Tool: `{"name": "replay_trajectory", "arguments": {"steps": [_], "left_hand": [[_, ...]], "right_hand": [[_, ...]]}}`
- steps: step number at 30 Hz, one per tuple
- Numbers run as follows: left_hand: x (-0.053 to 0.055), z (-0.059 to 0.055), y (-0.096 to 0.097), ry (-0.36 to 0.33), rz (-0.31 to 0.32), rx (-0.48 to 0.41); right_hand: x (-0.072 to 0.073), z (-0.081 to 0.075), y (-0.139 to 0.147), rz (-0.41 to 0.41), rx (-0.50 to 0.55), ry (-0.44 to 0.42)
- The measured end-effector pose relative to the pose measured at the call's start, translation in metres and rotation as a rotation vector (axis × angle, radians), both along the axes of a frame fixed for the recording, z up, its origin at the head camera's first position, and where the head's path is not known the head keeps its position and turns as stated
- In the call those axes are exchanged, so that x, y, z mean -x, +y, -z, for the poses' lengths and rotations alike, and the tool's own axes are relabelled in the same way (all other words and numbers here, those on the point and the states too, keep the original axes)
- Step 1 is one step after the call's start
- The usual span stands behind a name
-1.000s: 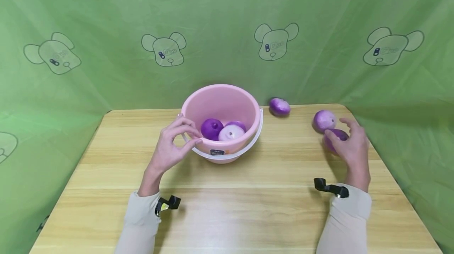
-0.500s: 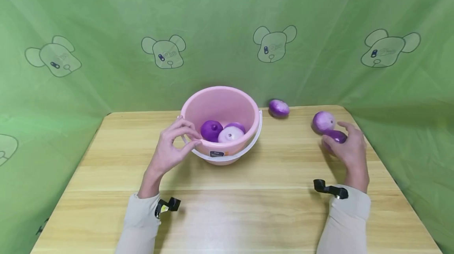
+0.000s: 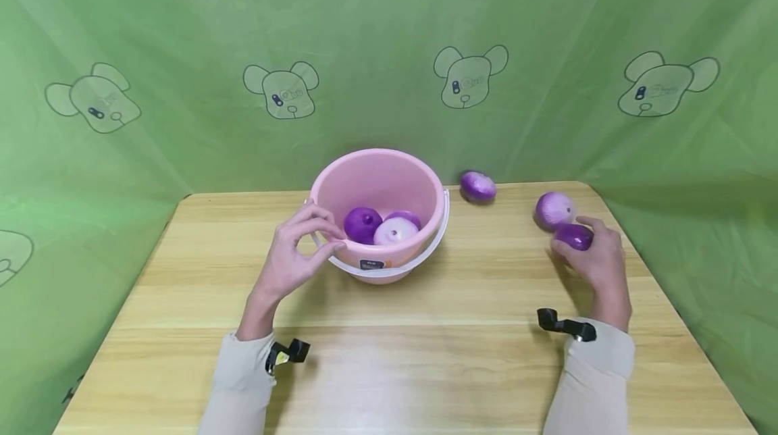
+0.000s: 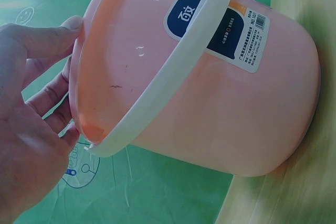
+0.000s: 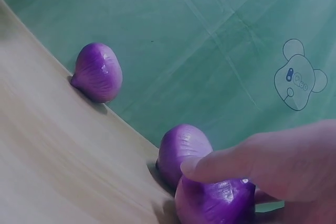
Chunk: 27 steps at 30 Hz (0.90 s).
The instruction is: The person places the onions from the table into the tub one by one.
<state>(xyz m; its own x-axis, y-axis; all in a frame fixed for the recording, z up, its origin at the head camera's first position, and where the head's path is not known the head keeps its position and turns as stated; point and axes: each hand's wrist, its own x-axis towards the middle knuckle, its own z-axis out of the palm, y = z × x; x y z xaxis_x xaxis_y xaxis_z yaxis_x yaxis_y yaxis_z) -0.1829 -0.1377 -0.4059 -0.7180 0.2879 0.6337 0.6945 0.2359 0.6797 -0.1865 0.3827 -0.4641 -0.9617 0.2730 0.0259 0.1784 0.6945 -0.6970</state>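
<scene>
The step in hand is judged to be the gathering of onions, with one being secured for transfer. A dark purple onion (image 3: 574, 237) is grasped by the right hand (image 3: 598, 256), the thumb being set along its left side and a finger reached round its far side; whether it has been raised off the counter (image 3: 389, 367) cannot be told. Just beyond that hand, a paler onion (image 3: 554, 211) is seen close against the grasped one. Farther off, ahead and to the left of the right hand, a lone onion (image 3: 478, 187) is seen near the counter's back edge.

By the left hand (image 3: 292, 256), the rim of a pink bucket (image 3: 377, 178) is pinched between thumb and fingers. The bucket is stood upright ahead and to the right of that hand, its white handle (image 3: 446, 219) being lowered round the outside. Inside it, a deep purple onion (image 3: 362, 225), a whitish onion (image 3: 396, 231) and a partly hidden onion (image 3: 406, 216) are held together.

For the next move, a clean lift seems called for, so that the paler neighbour is not knocked. The grasped onion would then be carried leftward, over the rim, and let down gently, while the bucket is steadied by the left hand.
</scene>
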Motion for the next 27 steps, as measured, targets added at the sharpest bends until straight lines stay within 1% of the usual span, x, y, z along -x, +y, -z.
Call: {"name": "replay_trajectory", "arguments": {"steps": [11, 27], "left_hand": [[0.0005, 0.0000, -0.0009, -0.006, 0.001, 0.004], [0.0004, -0.0009, -0.0006, -0.011, -0.003, 0.000]], "right_hand": [[-0.0008, 0.0019, -0.0006, 0.008, 0.012, -0.060], [-0.0004, 0.0056, 0.0010, 0.005, 0.039, -0.056]]}}
